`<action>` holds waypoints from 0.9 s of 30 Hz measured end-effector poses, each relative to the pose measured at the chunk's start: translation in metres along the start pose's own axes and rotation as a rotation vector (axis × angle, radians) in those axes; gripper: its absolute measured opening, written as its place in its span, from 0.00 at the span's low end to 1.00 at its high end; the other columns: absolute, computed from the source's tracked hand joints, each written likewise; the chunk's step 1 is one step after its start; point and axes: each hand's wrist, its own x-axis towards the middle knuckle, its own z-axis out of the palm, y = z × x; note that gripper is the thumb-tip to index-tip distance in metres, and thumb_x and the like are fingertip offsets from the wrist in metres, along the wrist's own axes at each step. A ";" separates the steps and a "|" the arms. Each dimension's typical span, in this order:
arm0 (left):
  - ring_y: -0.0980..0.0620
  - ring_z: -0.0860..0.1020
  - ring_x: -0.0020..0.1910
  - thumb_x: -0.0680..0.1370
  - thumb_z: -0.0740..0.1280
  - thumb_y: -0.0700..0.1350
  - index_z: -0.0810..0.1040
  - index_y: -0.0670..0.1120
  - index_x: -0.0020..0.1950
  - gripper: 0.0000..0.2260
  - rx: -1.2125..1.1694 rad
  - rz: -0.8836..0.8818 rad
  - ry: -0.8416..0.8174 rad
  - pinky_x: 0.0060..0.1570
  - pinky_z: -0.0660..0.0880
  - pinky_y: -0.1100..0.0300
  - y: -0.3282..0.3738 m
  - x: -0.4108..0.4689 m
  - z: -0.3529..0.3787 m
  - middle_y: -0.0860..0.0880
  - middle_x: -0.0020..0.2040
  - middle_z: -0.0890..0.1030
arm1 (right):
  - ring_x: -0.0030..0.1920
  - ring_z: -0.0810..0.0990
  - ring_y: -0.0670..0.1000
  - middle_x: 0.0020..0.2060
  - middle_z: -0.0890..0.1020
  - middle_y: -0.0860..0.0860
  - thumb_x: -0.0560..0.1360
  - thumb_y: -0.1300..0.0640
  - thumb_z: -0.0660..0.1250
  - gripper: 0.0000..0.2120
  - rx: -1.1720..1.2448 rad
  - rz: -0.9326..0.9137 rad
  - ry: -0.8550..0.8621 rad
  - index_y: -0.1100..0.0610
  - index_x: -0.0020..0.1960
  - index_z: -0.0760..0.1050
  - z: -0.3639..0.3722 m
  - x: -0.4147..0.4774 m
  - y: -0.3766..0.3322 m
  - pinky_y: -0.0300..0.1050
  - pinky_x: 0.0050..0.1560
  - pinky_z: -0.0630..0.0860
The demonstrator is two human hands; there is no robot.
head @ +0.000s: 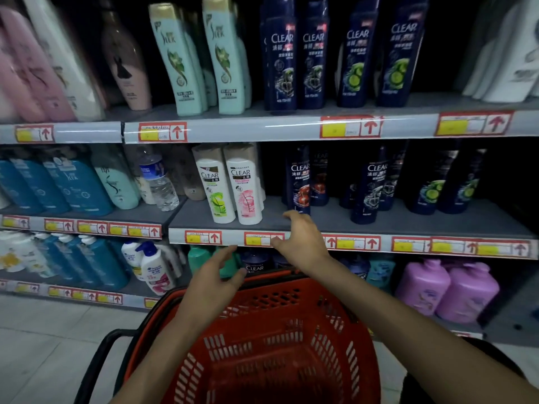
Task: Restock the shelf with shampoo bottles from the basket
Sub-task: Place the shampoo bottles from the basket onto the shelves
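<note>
A red plastic basket (335, 325) sits low in front of me, and I see no bottles inside it. My left hand (213, 278) hovers above its far rim with loose, spread fingers and holds nothing. My right hand (300, 237) reaches to the front edge of the middle shelf (437, 225), fingers relaxed and empty, just below a dark blue Clear bottle (299, 182). Two white Clear bottles (230, 188) stand on the shelf to the left of that hand.
More dark Clear bottles (367, 191) stand further right on the middle shelf. The top shelf holds tall navy bottles (294, 53) and mint ones (198, 56). Purple jugs (446, 287) and pump bottles (154, 266) fill the bottom shelf. The basket's black handle (99, 365) sticks out left.
</note>
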 end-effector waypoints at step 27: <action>0.41 0.78 0.61 0.66 0.75 0.61 0.68 0.45 0.70 0.39 -0.120 -0.170 0.275 0.61 0.76 0.49 0.121 0.167 0.137 0.42 0.64 0.77 | 0.64 0.75 0.55 0.66 0.74 0.53 0.80 0.48 0.68 0.24 -0.020 -0.020 0.080 0.54 0.72 0.68 -0.102 -0.059 0.077 0.48 0.57 0.75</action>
